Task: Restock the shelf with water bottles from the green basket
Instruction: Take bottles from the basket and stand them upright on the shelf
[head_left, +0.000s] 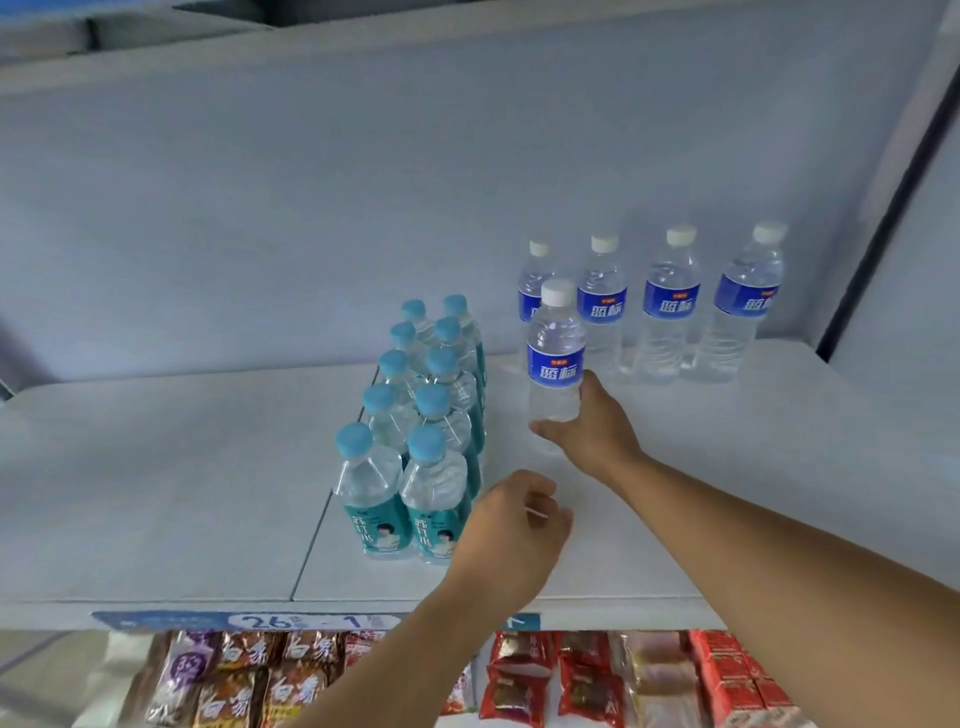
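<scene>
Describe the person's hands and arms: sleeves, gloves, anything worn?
Both arms are bare as far as the frame shows, with no sleeves visible. The left hand and right hand wear no gloves, and no watch, ring or band shows on wrists or fingers.

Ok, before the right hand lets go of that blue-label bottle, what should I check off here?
1. Right hand grips the held bottle low on its body: ok.
2. Held bottle upright: ok.
3. Its base resting on the shelf: cannot tell, fingers hide it.
4. Clear of the back row of four bottles: ok, it stands in front of them.
5. Gap to the teal-label bottles: ok.
6. Left hand free and empty: ok.
</scene>
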